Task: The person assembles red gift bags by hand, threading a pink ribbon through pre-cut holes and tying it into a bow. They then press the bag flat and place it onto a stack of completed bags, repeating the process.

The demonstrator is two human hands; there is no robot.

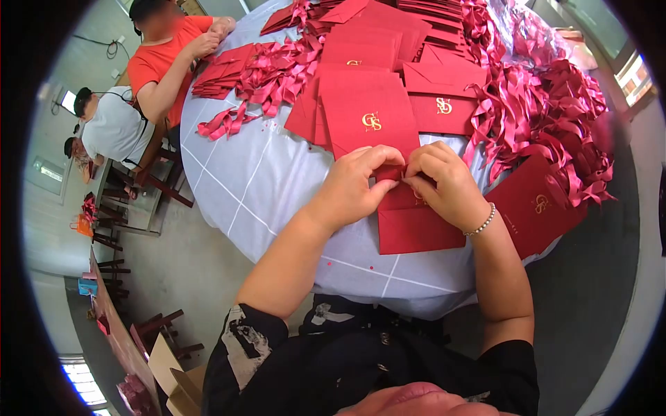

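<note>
A red paper gift bag (421,231) with a folded flap lies flat near the table's front edge, its gold print mostly covered by my fingers. Over its upper edge, my left hand (366,179) pinches with thumb and forefinger. My right hand (444,182), a beaded bracelet at its wrist, pinches right beside it, the fingertips nearly meeting. Whether a ribbon is also between the fingers cannot be made out. Just beyond my hands is a stack of red bags (361,104) with gold lettering. Another red bag (538,208) rests to the right, under ribbon ends.
Pink-red ribbons (534,118) are heaped at the right, and more ribbons (277,76) lie at the left back. A pale checked cloth (236,173) covers the round table. A person in an orange-red shirt (163,66) works across the left side; stools stand beyond.
</note>
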